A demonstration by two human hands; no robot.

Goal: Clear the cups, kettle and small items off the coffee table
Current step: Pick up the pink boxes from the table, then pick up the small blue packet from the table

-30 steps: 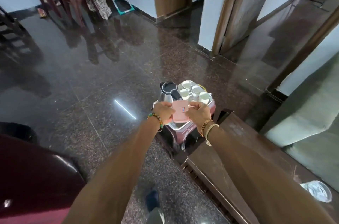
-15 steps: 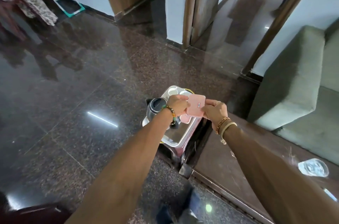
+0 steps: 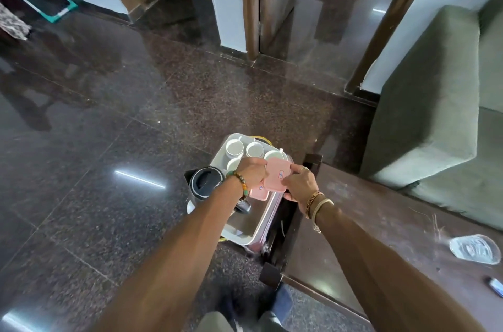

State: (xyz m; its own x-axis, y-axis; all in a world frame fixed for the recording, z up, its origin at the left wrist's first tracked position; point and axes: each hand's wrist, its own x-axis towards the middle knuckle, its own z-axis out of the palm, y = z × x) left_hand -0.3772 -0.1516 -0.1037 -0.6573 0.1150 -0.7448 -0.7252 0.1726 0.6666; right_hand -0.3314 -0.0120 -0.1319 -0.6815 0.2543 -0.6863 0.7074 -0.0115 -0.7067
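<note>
Both sets of fingers are pinching the same thing: a small pink box (image 3: pixel 278 175), left hand (image 3: pixel 251 170) on one edge and right hand (image 3: pixel 300 185) on the other, fingertips pressed against its sides so it stays level. It sits just above a second pink box (image 3: pixel 259 192) on the tray (image 3: pixel 246 223), so my guess is it's being stacked there to save room.

The tray rests on a low stool-like thing beside the end of the coffee table (image 3: pixel 362 223), which makes sense as a carry-off point.

Count on the tray: four white cups (image 3: pixel 234 147) clustered at the far end, one kettle (image 3: pixel 205 184) on the near left side, two pink boxes.

Left on the table, well apart from the hands: one clear glass dish (image 3: pixel 475 248) and one small lighter-looking thing (image 3: pixel 494 286) at the frame edge. So I'd say it's not finished.
</note>
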